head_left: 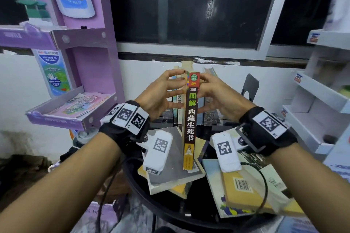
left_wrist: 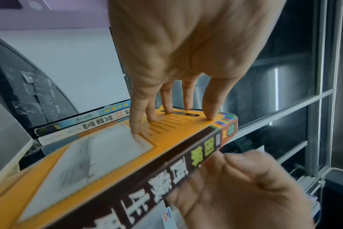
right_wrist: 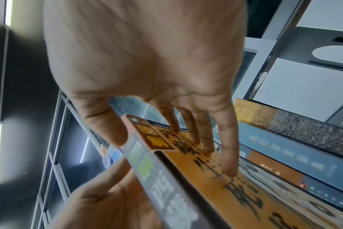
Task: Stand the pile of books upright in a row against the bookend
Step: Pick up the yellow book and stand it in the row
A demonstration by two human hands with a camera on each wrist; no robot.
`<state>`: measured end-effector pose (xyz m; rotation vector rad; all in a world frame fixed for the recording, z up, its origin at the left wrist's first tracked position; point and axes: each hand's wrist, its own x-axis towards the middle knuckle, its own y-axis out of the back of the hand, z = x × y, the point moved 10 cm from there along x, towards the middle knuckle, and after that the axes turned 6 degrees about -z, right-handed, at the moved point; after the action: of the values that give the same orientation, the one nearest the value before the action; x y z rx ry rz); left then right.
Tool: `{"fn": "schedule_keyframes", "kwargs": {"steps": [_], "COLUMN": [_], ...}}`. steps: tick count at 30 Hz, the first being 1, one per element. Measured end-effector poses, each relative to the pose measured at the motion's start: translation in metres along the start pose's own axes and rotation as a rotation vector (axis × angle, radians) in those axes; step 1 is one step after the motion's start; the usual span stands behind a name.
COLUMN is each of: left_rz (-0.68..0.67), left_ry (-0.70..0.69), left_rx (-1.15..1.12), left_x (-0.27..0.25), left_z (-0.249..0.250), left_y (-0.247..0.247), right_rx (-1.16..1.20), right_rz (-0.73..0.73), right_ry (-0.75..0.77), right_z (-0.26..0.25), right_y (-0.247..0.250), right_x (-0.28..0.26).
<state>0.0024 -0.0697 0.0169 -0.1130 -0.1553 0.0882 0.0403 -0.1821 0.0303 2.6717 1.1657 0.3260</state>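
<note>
Both hands hold a thick book with a dark brown spine and orange covers upright, above the piles. My left hand presses its fingertips on the back cover. My right hand grips the other side, thumb by the spine and fingers on the front cover. Behind stands a row of upright books, and the black bookend is at its right end. A grey book tops the left pile. A book with a barcode tops the right pile.
The piles lie on a round black table. A purple display stand rises at the left and white shelves at the right. A dark window is behind the row. A black cable hangs under my left forearm.
</note>
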Motion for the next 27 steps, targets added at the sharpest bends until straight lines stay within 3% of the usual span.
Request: {"fn": "schedule_keyframes", "kwargs": {"steps": [2, 6, 9, 16, 27], "left_rz": [-0.011, 0.005, 0.027, 0.153, 0.04], "left_ry": [0.002, -0.004, -0.02, -0.053, -0.029], "left_rx": [0.059, 0.141, 0.205, 0.228, 0.186], "left_x": [0.003, 0.013, 0.021, 0.043, 0.063], "left_z": [0.001, -0.001, -0.003, -0.011, -0.032], "left_y": [-0.007, -0.017, -0.014, 0.015, 0.006], "right_rx": [-0.064, -0.399, -0.503, -0.658, -0.764], "right_rz": [-0.004, 0.21, 0.295, 0.235, 0.186], "right_ry": [0.003, 0.018, -0.014, -0.138, -0.131], "right_z": [-0.005, -0.021, -0.027, -0.03, -0.03], "right_y": [0.001, 0.02, 0.033, 0.042, 0.033], "right_x": [-0.005, -0.015, -0.022, -0.021, -0.017]}}
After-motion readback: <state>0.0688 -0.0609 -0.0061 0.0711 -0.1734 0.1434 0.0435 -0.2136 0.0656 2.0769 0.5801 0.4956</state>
